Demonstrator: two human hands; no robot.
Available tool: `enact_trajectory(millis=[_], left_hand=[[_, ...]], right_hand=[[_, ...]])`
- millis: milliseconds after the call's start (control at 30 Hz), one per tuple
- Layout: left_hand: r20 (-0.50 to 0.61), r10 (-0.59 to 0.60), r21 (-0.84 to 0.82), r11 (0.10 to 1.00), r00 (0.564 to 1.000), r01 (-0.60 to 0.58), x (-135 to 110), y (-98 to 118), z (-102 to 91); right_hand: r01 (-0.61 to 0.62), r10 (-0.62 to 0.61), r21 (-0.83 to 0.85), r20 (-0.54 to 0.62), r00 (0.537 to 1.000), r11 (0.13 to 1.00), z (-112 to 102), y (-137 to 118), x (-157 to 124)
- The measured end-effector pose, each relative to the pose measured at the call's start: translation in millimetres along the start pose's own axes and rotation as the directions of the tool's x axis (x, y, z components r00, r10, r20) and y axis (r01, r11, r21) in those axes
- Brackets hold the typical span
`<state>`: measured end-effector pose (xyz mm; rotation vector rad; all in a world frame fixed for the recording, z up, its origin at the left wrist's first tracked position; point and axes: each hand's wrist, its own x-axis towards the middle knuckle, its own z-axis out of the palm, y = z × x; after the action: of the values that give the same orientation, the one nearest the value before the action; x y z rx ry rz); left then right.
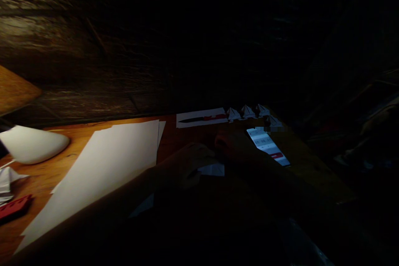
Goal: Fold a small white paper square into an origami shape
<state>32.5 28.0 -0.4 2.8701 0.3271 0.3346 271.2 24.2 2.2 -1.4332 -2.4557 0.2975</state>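
Observation:
My left hand (190,162) is closed on the left side of a small folded paper (213,169), its fingers above and thumb below. Curled at the paper's upper right edge is my right hand (233,145), its fingertips largely lost in shadow. To the left of my left hand, large white paper sheets (124,153) lie stacked, and my left forearm crosses over them. A lit phone (268,146) showing a running timer lies just right of my right hand.
Beyond my hands, a knife (202,118) with a red handle rests on a white paper strip (187,116). Several folded paper shapes (247,111) stand beside it. At left are a white lamp-like object (37,144), crumpled paper (8,181) and a red object (15,208).

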Motion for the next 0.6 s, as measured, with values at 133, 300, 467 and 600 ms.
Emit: enact_trajectory(millis=[133,300,467,600], left_hand=[[0.014,-0.015,-0.004,1.000,1.000,0.015,-0.2,1.0,0.0],[0.011,-0.035,-0.016,0.999,0.999,0.035,-1.2,1.4,1.5],[0.025,-0.060,-0.030,0.998,0.998,0.060,-1.4,2.5,1.9],[-0.015,-0.036,-0.002,0.999,0.999,0.036,-2.1,1.6,2.2]], right_hand=[[-0.014,0.014,0.005,0.001,1.000,1.000,-1.6,-3.4,-0.6],[-0.007,0.007,0.018,0.008,1.000,1.000,-0.7,-1.2,-0.2],[-0.005,0.005,0.021,-0.004,1.000,1.000,2.7,0.9,0.9],[-0.003,0.003,0.011,-0.011,1.000,1.000,3.2,0.2,1.2]])
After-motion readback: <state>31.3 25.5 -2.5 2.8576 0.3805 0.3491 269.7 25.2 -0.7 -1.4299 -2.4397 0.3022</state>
